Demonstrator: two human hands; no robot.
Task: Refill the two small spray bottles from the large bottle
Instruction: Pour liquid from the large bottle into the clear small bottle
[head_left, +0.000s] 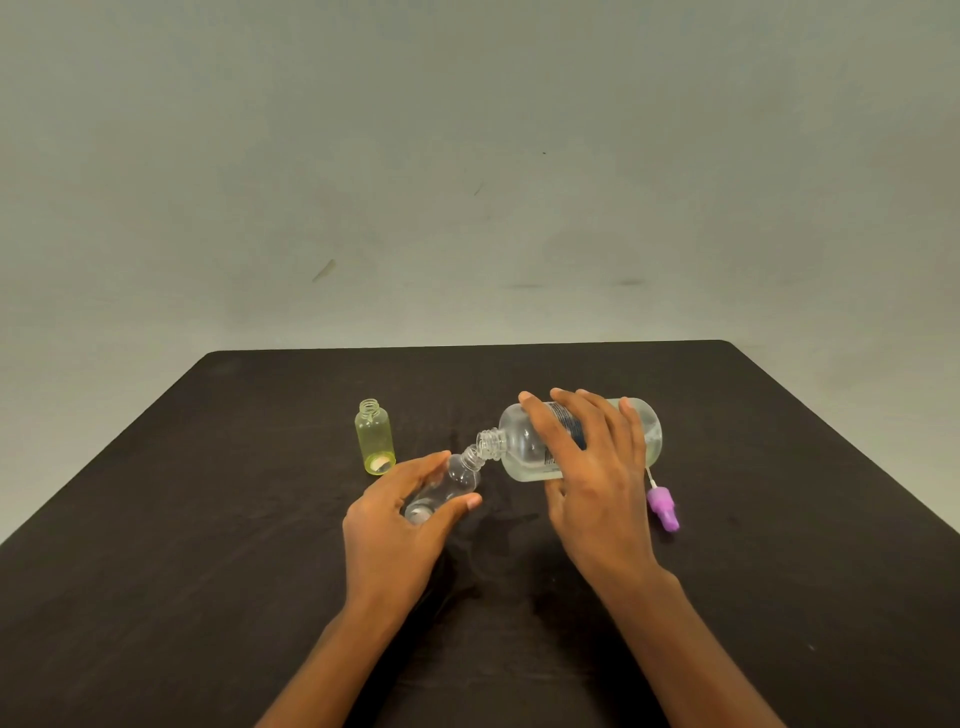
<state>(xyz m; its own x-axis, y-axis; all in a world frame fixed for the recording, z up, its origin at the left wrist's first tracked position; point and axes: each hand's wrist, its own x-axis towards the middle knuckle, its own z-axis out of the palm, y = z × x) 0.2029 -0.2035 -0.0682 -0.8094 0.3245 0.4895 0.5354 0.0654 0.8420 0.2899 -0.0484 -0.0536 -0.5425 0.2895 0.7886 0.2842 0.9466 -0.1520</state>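
The big bottle (524, 447) is clear plastic, round-shouldered, with a threaded neck and no cap. It is tipped almost flat, neck pointing left, base to the right. A little clear liquid lies along its lower side. A dark printed label shows between the fingers that cover it. The right hand (587, 467) wraps over its middle from above, fingers spread across the top and thumb tucked below, closed firmly on it.

The clear small bottle (457, 480) sits just left of the big bottle, below its neck. It is also clear, uncapped and threaded, leaning so its mouth points up and right and meets the big bottle's mouth; whether the two rims touch cannot be told. The left hand (400, 519) holds it loosely closed, thumb on the near side and fingers on the far side, with the base hidden in the palm.

The yellow bottle (375, 439) stands upright farther left of the big bottle, apart from both hands. It is translucent yellow-green, uncapped, threads bare.

A purple sprayer (663, 508) with its thin white tube lies on the dark table (208, 519) just right of the big bottle, below its base.
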